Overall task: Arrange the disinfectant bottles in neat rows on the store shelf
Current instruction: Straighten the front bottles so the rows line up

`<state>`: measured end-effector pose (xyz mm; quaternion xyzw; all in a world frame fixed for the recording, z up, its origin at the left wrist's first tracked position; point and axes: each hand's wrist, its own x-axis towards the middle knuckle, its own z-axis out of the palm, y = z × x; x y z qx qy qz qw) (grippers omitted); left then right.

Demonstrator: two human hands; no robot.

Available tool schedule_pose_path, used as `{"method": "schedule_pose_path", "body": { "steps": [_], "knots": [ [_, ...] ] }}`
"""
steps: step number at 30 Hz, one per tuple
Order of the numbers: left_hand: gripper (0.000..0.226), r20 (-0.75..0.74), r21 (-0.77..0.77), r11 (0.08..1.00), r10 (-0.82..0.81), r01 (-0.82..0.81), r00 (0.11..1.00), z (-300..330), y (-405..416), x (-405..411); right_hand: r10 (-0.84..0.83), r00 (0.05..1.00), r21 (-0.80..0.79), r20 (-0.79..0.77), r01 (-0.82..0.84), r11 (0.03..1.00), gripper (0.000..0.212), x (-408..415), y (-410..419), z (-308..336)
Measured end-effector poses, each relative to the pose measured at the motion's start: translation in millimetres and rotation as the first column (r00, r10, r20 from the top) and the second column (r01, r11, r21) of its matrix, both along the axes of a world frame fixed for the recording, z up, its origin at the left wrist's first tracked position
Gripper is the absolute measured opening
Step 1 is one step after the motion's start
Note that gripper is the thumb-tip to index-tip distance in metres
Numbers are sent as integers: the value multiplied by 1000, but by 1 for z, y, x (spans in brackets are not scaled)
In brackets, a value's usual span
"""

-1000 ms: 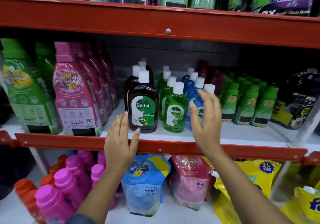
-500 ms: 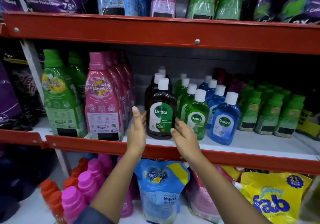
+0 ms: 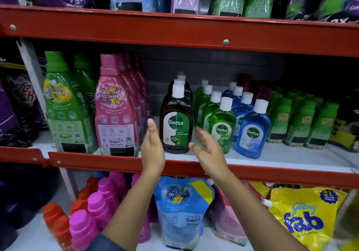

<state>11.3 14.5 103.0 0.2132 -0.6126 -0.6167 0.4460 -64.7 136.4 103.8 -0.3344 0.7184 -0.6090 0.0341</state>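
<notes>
Three rows of white-capped disinfectant bottles run front to back on the middle shelf (image 3: 281, 159). The front brown bottle (image 3: 175, 126) leads the left row, a green bottle (image 3: 221, 128) the middle row, a blue bottle (image 3: 252, 132) the right row. My left hand (image 3: 152, 149) stands flat and upright just left of the brown bottle, fingers straight. My right hand (image 3: 206, 151) is spread just right of it, in front of the green bottle's base. Neither hand grips anything; I cannot tell if they touch the brown bottle.
Tall pink (image 3: 116, 110) and green (image 3: 64, 106) fabric conditioner bottles stand left of the rows, small green bottles (image 3: 299, 122) to the right. A red shelf rail (image 3: 97, 162) runs below my hands. Refill pouches (image 3: 180, 211) and pink bottles (image 3: 93, 211) fill the lower shelf.
My right hand has come left from the blue bottle to the brown bottle's right side. My left hand rose to its left side. The view shifted so the rows sit further right.
</notes>
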Motion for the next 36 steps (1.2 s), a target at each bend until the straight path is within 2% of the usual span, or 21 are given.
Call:
{"method": "schedule_pose_path", "body": {
  "steps": [2, 3, 4, 6, 8, 10, 12, 15, 22, 30, 32, 33, 35, 36],
  "knots": [
    [52, -88, -111, 982, 146, -156, 985, -7, 10, 0, -236, 968, -180, -79, 219, 959, 44, 6, 11, -3],
    [43, -137, -166, 964, 185, -206, 973, -9, 16, -1, -358, 928, -246, -106, 324, 914, 42, 7, 17, -5],
    [42, -167, -206, 956, 176, -209, 970, -13, 22, -4, -461, 878, -279, -130, 413, 867, 41, 5, 23, -7],
    [47, -168, -230, 970, 40, -78, 985, -10, 37, -14, -547, 824, -251, -145, 504, 826, 44, -7, 35, -11],
    [56, -84, -222, 964, -166, 144, 982, 3, 55, -24, -488, 866, -117, -107, 477, 871, 52, -20, 44, -11],
    [77, 73, -136, 934, -322, 329, 944, 14, 65, -40, -390, 915, 19, -102, 394, 919, 51, -29, 49, -6],
    [100, 209, -61, 895, -422, 442, 882, 19, 68, -55, -308, 942, 72, -132, 319, 945, 49, -33, 53, -3],
    [110, 246, 6, 844, -521, 536, 817, 19, 72, -66, -240, 961, 105, -136, 255, 961, 52, -37, 59, 1],
    [122, 246, 8, 890, -443, 455, 862, 8, 65, -68, -21, 999, 164, -28, 25, 986, 64, -43, 72, 10],
    [125, 240, 2, 923, -375, 386, 895, 8, 71, -66, 71, 997, 144, 27, -74, 987, 64, -45, 77, 11],
    [114, 227, -25, 933, -344, 359, 911, 12, 76, -62, 41, 999, 109, 2, -41, 993, 61, -43, 78, 11],
    [94, 199, -54, 942, -315, 332, 928, 12, 82, -59, -32, 997, 70, -63, 37, 997, 57, -41, 80, 8],
    [50, 94, -160, 968, -183, 196, 979, 10, 97, -54, -261, 944, -86, -203, 249, 965, 45, -36, 89, 2],
    [42, 19, -222, 968, -113, 114, 993, 8, 105, -53, -376, 897, -176, -230, 342, 923, 41, -34, 96, -2]
  ]
}}
